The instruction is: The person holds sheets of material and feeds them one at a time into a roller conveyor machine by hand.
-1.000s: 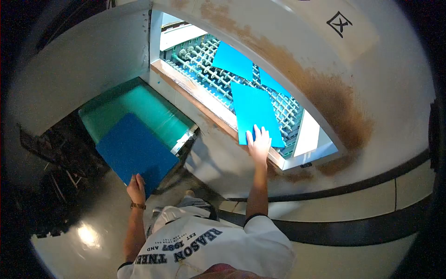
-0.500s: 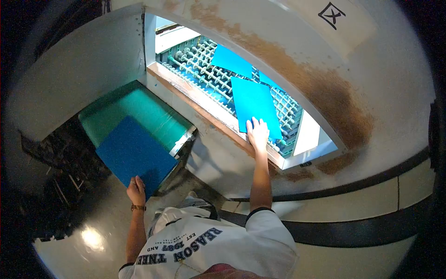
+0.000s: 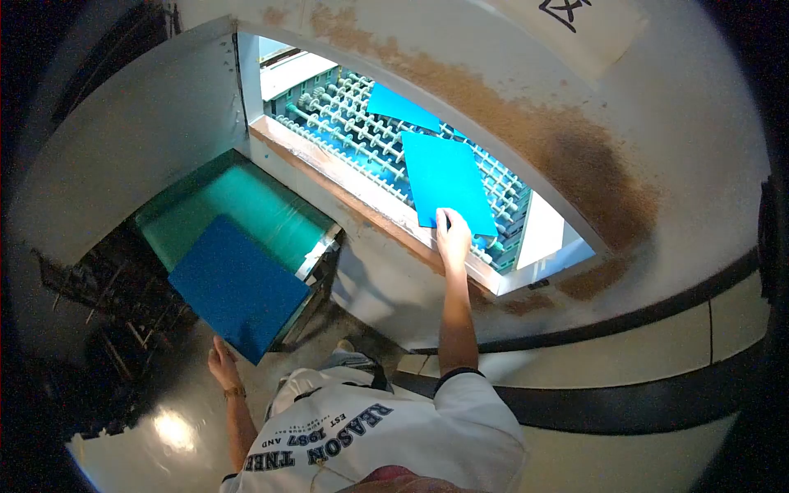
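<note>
My right hand [image 3: 453, 237] pinches the near edge of a bright blue flat panel [image 3: 448, 177], which lies over the rollers inside a lit opening. A second, darker blue panel [image 3: 240, 287] rests partly on a green conveyor belt [image 3: 275, 197] at the left, its near corner jutting towards me. Beside this panel's lower left edge is my left hand [image 3: 223, 366], fingers loosely apart and fingertips at the edge. Whether they still touch it is hard to make out.
Rows of wheeled rollers [image 3: 362, 131] fill the opening, with another blue panel [image 3: 403, 105] farther in. A sill [image 3: 353, 193] runs along the opening's near side. A rust-stained white housing [image 3: 567, 164] curves above it. Dark machine parts [image 3: 115, 320] stand left of the belt.
My left hand has slid left along the dark panel's edge and loosened. My right hand has closed from lying flat on the bright panel to pinching its edge. The view has shifted slightly.
</note>
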`<move>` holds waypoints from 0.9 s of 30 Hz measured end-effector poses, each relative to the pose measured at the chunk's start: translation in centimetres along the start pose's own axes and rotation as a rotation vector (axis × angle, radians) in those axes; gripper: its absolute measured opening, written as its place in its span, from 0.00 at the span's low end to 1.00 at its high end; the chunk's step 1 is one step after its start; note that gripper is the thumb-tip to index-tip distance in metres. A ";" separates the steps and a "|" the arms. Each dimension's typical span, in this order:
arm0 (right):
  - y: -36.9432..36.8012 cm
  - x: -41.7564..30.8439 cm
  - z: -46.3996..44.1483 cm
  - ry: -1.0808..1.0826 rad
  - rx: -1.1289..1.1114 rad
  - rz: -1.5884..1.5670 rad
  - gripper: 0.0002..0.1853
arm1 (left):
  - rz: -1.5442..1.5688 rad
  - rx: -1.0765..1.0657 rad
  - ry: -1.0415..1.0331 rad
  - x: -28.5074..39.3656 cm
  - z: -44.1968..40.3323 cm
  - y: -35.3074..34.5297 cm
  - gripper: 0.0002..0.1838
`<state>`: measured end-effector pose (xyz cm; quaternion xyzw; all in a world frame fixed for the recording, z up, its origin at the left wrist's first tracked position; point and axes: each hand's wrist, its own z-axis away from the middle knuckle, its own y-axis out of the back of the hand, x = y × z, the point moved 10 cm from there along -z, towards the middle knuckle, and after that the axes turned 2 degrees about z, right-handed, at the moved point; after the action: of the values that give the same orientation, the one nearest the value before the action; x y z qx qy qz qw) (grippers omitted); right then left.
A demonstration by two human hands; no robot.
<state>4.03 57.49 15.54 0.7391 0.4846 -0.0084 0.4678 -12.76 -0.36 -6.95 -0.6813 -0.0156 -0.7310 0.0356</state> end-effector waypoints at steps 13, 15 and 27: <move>3.1 -4.6 1.9 -0.068 0.018 -0.555 0.13 | -0.301 -0.053 0.185 1.3 0.6 -0.1 0.22; -0.8 -7.5 5.2 -0.107 -0.372 -0.680 0.14 | -0.074 0.017 0.248 2.7 0.8 -0.7 0.20; -23.8 -17.5 29.7 -0.691 -1.194 -1.501 0.13 | 0.162 -0.130 0.195 6.1 3.1 -6.2 0.18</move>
<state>-9.41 26.49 -9.24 -0.1524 0.5865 -0.2692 0.7485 -10.58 5.88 -0.45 -0.6069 0.0903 -0.7880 0.0514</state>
